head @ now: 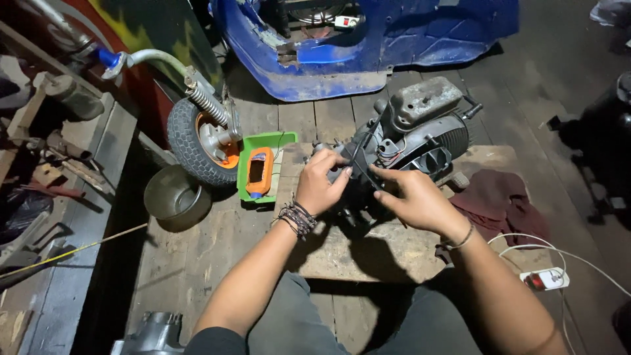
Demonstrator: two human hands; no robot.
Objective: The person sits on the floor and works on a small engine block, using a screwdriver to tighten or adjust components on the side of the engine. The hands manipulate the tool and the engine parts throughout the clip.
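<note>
My left hand (320,184) and right hand (413,197) both pinch black cables (360,158) on the grey scooter engine (411,141) resting on the wooden board's (368,253) far edge.

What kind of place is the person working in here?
Probably a small scooter repair workshop. Both hands, left hand and right hand, work on a grey metal scooter engine set on a worn wooden plank floor. A battered blue scooter body and a small wheel with an orange rim stand nearby.
</note>
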